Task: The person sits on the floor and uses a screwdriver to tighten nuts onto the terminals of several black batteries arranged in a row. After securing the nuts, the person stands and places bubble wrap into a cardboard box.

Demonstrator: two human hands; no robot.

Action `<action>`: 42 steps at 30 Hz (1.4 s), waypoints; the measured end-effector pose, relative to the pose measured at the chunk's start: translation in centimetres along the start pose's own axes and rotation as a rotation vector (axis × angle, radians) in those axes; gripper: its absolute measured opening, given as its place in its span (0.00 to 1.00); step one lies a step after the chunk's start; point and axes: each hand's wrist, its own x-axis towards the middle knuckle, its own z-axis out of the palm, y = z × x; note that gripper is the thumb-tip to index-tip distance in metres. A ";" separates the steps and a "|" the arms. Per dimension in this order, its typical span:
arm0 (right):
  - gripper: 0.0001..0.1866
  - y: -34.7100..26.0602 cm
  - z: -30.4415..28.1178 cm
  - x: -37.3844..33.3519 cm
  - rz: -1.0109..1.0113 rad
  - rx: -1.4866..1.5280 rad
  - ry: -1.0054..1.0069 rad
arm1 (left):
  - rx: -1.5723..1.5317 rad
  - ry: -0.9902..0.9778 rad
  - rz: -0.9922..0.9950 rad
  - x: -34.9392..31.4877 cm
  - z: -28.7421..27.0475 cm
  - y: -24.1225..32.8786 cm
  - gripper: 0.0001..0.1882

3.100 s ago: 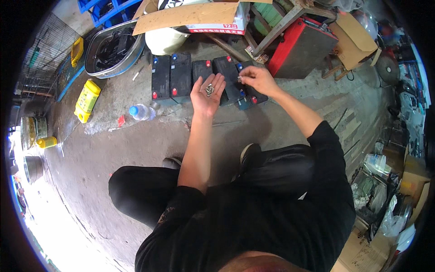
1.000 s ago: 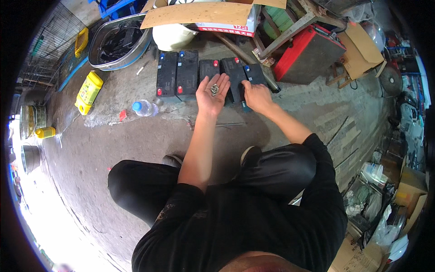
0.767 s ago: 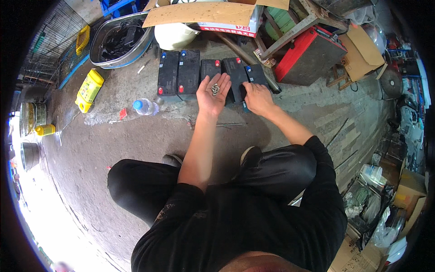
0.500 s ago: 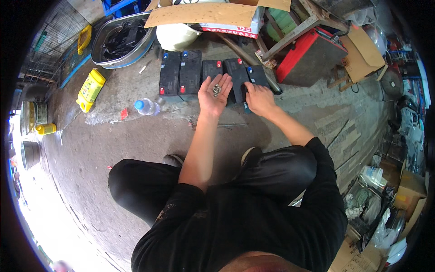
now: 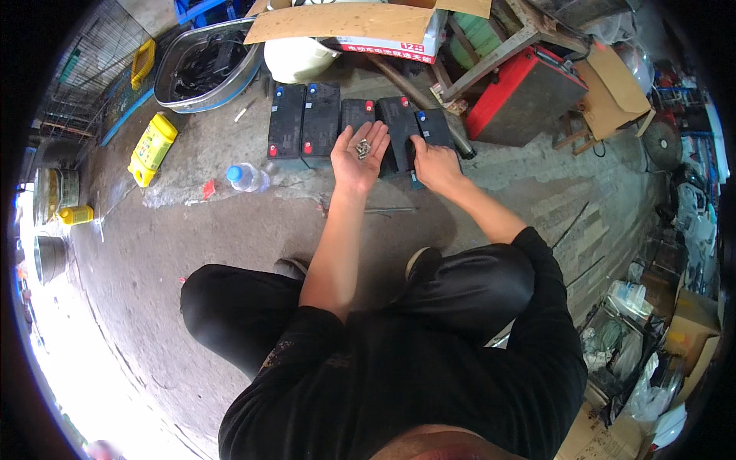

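My left hand [image 5: 354,170] is palm up, cupping a small heap of silvery screws [image 5: 363,149]. It hovers over the near end of a short black battery [image 5: 356,114], hiding part of it. Farther right, my right hand [image 5: 438,169] has its fingers curled together by the near end of the rightmost battery [image 5: 436,129]; whatever its fingertips pinch is too small to make out. Between the hands stands another black battery [image 5: 395,123] with red and blue terminals on its top. Two longer batteries, an outer one [image 5: 286,123] and an inner one [image 5: 320,115], stand side by side on the left.
A clear bottle with a blue cap [image 5: 247,178] stands left of the batteries, and a yellow jug [image 5: 152,149] lies beyond it. Behind are a metal basin [image 5: 164,86], a white helmet [image 5: 299,61] and a cardboard box [image 5: 345,24]. A red-and-black case [image 5: 529,96] leans at right.
The left hand has shifted slightly left with the screws in its palm. My right hand stays at the rightmost battery, with its fingers slightly moved.
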 end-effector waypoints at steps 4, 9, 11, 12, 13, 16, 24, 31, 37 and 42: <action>0.24 -0.5 -1.1 -0.1 0.025 0.019 -0.022 | -0.023 0.000 -0.010 -0.1 0.1 0.2 0.32; 0.23 -0.2 -0.1 -0.5 -0.049 -0.039 0.062 | -0.035 0.009 -0.003 -0.2 0.3 0.2 0.32; 0.24 -0.1 0.2 0.0 0.012 -0.019 -0.039 | -0.028 -0.002 -0.005 -0.1 0.2 0.2 0.32; 0.24 0.0 0.2 -0.2 0.016 -0.012 -0.025 | -0.024 -0.007 -0.007 0.0 0.2 0.1 0.32; 0.24 -0.1 -0.2 -0.3 0.018 -0.004 -0.011 | -0.022 -0.011 -0.007 0.0 0.1 0.2 0.32; 0.24 -0.5 -0.4 -0.5 -0.034 -0.011 0.111 | -0.024 -0.011 -0.006 0.1 0.0 0.1 0.33; 0.19 -0.6 -0.8 0.5 0.136 0.001 -0.137 | 0.006 -0.033 -0.010 -0.1 -0.1 0.0 0.35; 0.11 -3.3 -6.0 7.1 -0.287 0.596 0.047 | -0.053 -0.161 -0.112 0.6 -1.2 0.8 0.34; 0.10 -3.8 -5.0 9.9 -0.571 0.538 -0.091 | 0.002 -0.093 -0.080 -0.2 0.2 0.9 0.32; 0.07 -4.7 -5.2 10.7 -0.431 0.608 -0.229 | -0.048 -0.140 -0.106 0.2 -1.2 1.5 0.31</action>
